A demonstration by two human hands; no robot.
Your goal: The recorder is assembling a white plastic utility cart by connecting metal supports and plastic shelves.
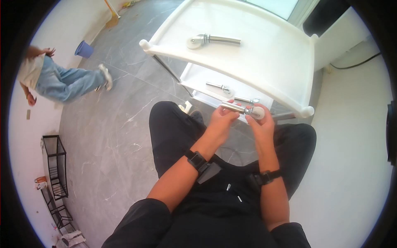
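Note:
Between my two hands is a caster wheel (249, 110) joined to a short shiny metal tube. My left hand (220, 122) pinches the tube end, and my right hand (263, 126) has its fingers round the white wheel end. In front of me stands a white trolley (264, 37) with a rimmed top tray. A similar caster with a tube (206, 39) lies on that tray. On the tier below rest another caster with a tube (220, 87) and a further metal tube piece (245, 100), partly hidden behind my hands.
A metal post (166, 68) supports the trolley's left corner. Toward the far left, a person in jeans (66, 80) is on the grey tiled floor (111, 153), near a blue bucket (84, 49). Black wire racks (55, 165) are by the left wall. A white wall (351, 157) rises close on my right.

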